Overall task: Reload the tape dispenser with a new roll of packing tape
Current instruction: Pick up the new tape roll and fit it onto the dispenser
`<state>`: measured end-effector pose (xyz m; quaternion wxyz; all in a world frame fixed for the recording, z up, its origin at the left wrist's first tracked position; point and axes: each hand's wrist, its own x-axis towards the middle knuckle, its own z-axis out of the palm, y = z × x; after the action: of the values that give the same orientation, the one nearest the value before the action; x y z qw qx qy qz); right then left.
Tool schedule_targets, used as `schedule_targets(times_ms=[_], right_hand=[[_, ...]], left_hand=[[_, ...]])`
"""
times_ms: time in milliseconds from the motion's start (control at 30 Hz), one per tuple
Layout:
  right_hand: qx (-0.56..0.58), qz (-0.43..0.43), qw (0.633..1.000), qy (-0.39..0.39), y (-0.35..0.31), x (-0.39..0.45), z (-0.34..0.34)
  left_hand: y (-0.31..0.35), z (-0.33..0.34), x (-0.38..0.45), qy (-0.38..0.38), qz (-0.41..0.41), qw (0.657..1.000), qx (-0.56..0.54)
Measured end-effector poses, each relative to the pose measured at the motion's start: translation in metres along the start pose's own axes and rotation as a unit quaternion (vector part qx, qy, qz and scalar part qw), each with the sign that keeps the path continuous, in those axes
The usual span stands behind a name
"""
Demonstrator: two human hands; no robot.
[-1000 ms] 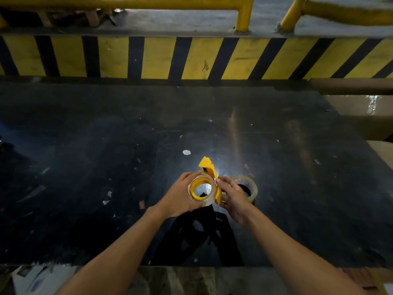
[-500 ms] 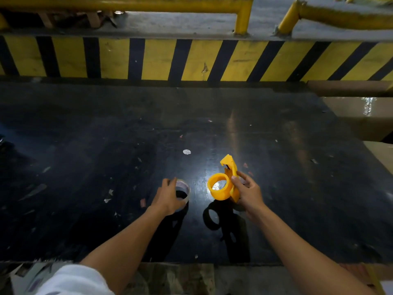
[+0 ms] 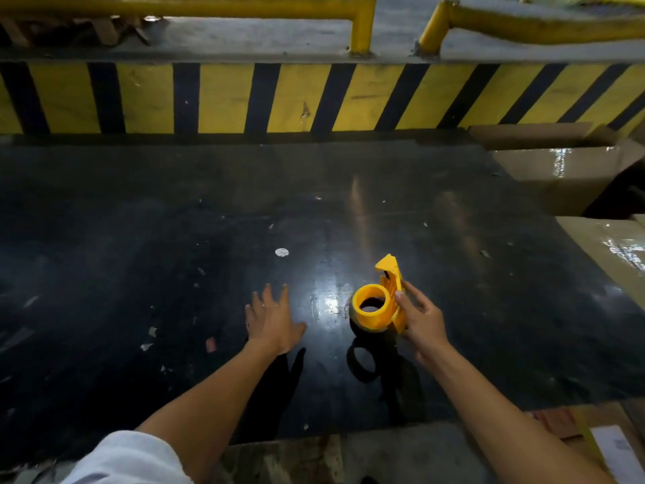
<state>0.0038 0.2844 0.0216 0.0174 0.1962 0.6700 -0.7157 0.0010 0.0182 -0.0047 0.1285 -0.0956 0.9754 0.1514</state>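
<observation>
A yellow plastic tape dispenser (image 3: 381,317) with a bare round hub and a pointed cutter end is held just above the black table (image 3: 174,239), right of centre. My right hand (image 3: 424,319) grips its flat side plate from the right. A dull olive edge, perhaps a tape roll (image 3: 351,310), peeks out from behind the hub's lower left; most of it is hidden. My left hand (image 3: 274,321) hovers flat over the table to the dispenser's left, fingers spread and nothing in it. No other roll shows.
Taped cardboard boxes (image 3: 565,169) stand against the table's right side. A yellow-and-black striped barrier (image 3: 223,96) with yellow rails (image 3: 363,26) runs along the far edge. Small paper scraps (image 3: 281,252) dot the table. Papers (image 3: 614,448) lie at lower right.
My left hand pulled the used roll off the hub and moved it left; now that hand is open and the roll is out of sight. The dispenser stays in my right hand.
</observation>
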Motion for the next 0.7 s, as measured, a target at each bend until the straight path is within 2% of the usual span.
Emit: schedule_targets(times_ms=[167, 300, 567, 700], right_hand=[[0.023, -0.008, 0.998, 0.065, -0.011, 0.005, -0.034], [0.012, -0.011, 0.996, 0.088, -0.017, 0.008, -0.061], [0.007, 0.004, 0.995, 0.099, -0.012, 0.012, -0.089], [0.013, 0.014, 0.995, 0.096, -0.010, 0.013, -0.091]], left_hand=[[0.078, 0.012, 0.005, -0.033, 0.099, 0.993, -0.058], [0.129, 0.024, 0.013, -0.065, 0.154, 0.986, -0.016], [0.166, 0.042, 0.042, -0.121, 0.177, 0.971, 0.101], [0.169, 0.044, 0.046, -0.110, 0.184, 0.969, 0.119]])
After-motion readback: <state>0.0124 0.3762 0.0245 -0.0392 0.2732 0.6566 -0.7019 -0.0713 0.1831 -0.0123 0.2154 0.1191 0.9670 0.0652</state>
